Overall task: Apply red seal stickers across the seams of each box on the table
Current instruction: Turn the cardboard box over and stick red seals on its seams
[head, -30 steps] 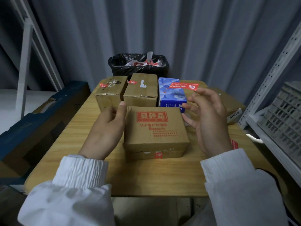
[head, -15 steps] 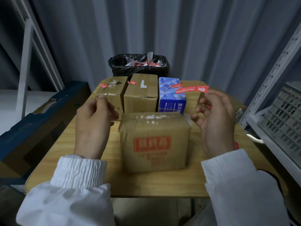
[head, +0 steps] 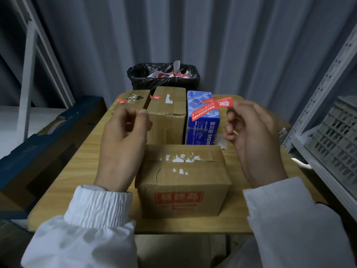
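Right hand [head: 251, 136]: thumb and fingertips pinch the right end of a long red printed seal sticker [head: 211, 108]. The strip is held in the air, slanting down to my left, and its free end lies in front of the top of the blue printed carton [head: 202, 130] in the back row.

Left hand [head: 123, 140]: fingers curled into a loose fist, thumb tip on the forefinger, raised above the light wooden table [head: 81, 171].

Between my hands sits the nearest brown cardboard box [head: 183, 176] – red printed panel facing me, top seam flecked with white torn residue. The sticker does not touch it.

Back row, left of the blue carton – two brown cardboard boxes [head: 133, 99] [head: 167, 105], side by side.
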